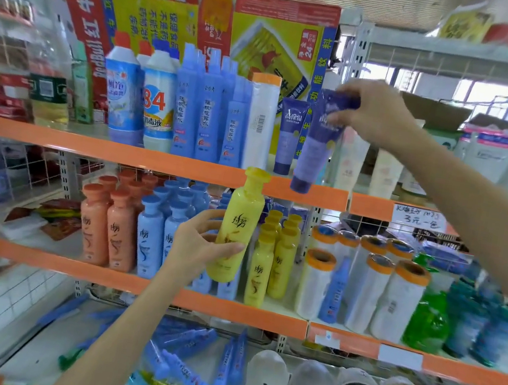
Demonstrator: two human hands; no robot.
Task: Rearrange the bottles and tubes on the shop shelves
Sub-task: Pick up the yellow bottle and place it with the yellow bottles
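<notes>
My left grip clasps a tall yellow plastic bottle around its lower body, upright in front of the middle shelf. My right grip pinches the top of a purple squeeze tube, hanging cap-down over the upper shelf's orange edge, right of a matching tube.
</notes>
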